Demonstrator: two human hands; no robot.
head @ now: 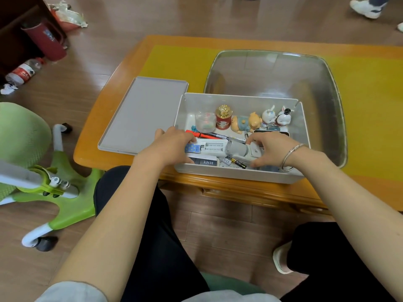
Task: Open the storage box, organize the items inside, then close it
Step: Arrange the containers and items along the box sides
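With the lid [142,115] already off at centre left of the frame, the storage box [239,174] sits open on the counter [370,88] at centre, the left hand [172,144] pressing the white case [212,147] and the right hand [270,149] curled over a grey gadget [238,149], so items are best lifted singly and laid flat below the rim

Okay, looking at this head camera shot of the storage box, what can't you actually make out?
- Left hand: its fingertips curl out of sight, so its grip is unclear.
- Right hand: it covers whatever lies under the palm.
- Small label print on the white case: too small to read.
- Storage box: its near wall hides the floor behind it.
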